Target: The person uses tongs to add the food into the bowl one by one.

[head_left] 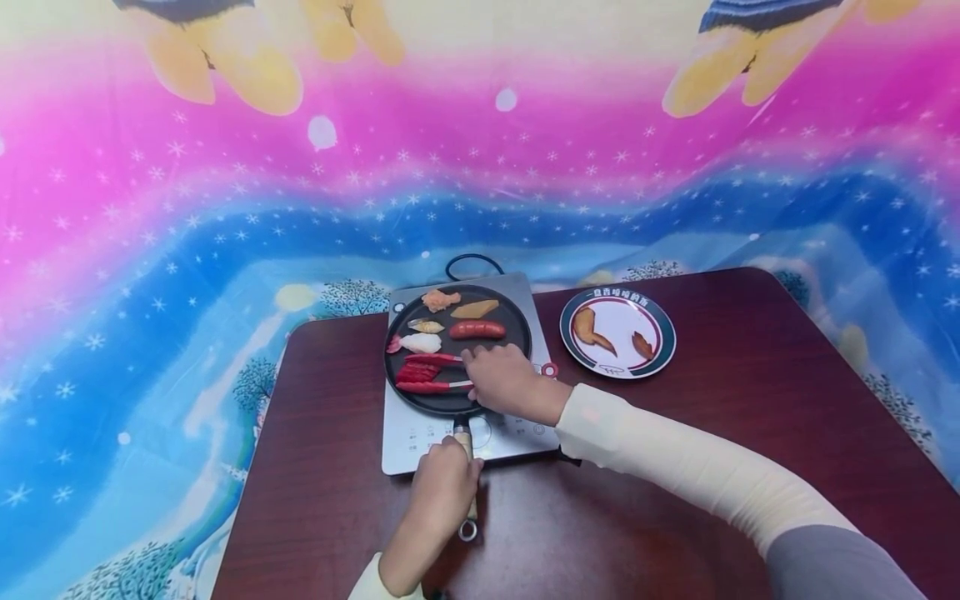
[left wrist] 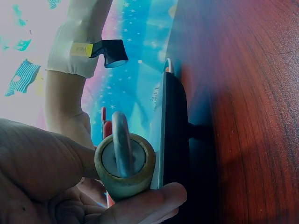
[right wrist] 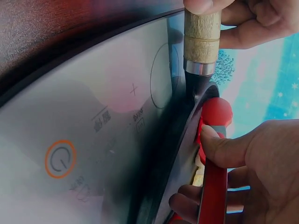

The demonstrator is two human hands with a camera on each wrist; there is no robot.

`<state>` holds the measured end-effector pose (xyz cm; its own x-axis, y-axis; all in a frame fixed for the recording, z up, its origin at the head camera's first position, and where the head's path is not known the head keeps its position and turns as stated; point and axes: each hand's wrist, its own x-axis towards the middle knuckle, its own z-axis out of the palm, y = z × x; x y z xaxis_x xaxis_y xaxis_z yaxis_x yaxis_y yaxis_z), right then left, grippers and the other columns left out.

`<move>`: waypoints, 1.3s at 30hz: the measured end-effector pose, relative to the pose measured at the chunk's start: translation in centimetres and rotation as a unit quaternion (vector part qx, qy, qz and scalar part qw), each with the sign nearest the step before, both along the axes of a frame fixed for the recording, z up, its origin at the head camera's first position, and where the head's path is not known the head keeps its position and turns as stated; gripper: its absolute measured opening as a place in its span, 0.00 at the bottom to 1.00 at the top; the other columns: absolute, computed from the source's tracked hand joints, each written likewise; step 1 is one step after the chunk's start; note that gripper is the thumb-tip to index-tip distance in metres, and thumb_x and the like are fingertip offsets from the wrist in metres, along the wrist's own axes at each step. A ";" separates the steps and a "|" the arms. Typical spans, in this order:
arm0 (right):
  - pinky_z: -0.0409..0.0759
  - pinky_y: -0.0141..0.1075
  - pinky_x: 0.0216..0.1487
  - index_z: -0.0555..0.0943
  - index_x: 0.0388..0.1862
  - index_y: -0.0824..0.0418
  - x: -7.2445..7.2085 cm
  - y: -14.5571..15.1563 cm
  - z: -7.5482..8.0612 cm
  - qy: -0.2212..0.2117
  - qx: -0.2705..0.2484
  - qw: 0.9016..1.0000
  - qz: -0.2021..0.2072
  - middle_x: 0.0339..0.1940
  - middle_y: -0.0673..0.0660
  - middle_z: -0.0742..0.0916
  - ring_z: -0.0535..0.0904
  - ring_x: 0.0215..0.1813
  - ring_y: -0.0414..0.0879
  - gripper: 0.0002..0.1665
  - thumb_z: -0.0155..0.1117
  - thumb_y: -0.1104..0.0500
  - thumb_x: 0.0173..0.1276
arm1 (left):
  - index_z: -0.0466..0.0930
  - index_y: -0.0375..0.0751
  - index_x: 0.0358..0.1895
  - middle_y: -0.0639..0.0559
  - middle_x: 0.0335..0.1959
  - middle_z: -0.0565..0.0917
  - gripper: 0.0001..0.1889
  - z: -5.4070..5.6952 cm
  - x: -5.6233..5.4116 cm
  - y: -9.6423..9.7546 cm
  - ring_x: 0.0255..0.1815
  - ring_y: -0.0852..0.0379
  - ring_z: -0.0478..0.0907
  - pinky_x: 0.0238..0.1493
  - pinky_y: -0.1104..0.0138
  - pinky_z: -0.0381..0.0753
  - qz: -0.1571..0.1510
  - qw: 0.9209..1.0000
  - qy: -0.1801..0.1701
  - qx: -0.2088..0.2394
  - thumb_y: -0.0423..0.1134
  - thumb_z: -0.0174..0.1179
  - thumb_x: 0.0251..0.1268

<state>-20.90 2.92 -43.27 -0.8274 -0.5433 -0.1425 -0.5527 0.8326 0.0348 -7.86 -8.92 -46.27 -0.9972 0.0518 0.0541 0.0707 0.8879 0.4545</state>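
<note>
A black round pan sits on a silver induction cooker on a dark wooden table. My left hand grips the pan's wooden handle, which ends in a metal ring. My right hand reaches over the pan's near right side and pinches red tongs between thumb and fingers. The tongs point left, with something red between their arms. In the pan lie a sausage, a white shrimp-like piece and several smaller bits.
A round plate holding two brown chicken wings stands right of the cooker. The cooker's touch panel with an orange power symbol faces me. A black cable loops behind it. A colourful cloth hangs behind and left of the table.
</note>
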 end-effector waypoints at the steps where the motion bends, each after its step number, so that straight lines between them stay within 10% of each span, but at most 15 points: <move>1: 0.83 0.47 0.56 0.70 0.77 0.58 0.0 0.0 0.0 -0.004 0.000 1.000 -0.002 0.66 0.59 0.84 0.85 0.56 0.53 0.41 0.66 0.40 0.72 | 0.79 0.27 0.32 0.40 0.23 0.81 0.15 0.0 0.0 0.0 0.25 0.42 0.84 0.28 0.54 0.82 0.001 1.000 -0.001 0.001 0.37 0.73 0.59; 31: 0.84 0.42 0.40 0.76 0.68 0.58 0.7 7.7 1.6 0.002 -0.215 0.976 0.036 0.52 0.57 0.90 0.86 0.41 0.45 0.44 0.83 0.54 0.52 | 0.79 0.24 0.33 0.39 0.22 0.81 0.17 -0.1 -0.1 -0.1 0.25 0.42 0.84 0.28 0.54 0.83 -0.001 1.000 -0.005 0.007 0.38 0.73 0.59; 39: 0.79 0.42 0.31 0.80 0.56 0.62 -0.6 14.7 0.6 0.010 -0.218 0.972 -0.086 0.32 0.54 0.87 0.78 0.30 0.45 0.36 0.85 0.53 0.49 | 0.79 0.26 0.32 0.42 0.22 0.79 0.15 -0.3 0.0 -0.1 0.24 0.44 0.83 0.27 0.56 0.82 -0.006 1.000 0.006 0.001 0.36 0.73 0.58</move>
<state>-21.54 17.64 -42.66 -0.9116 -0.4017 0.0870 -0.4067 0.8511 -0.3320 -7.86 -8.98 -46.55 -0.9958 0.0635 0.0658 0.0866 0.8858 0.4558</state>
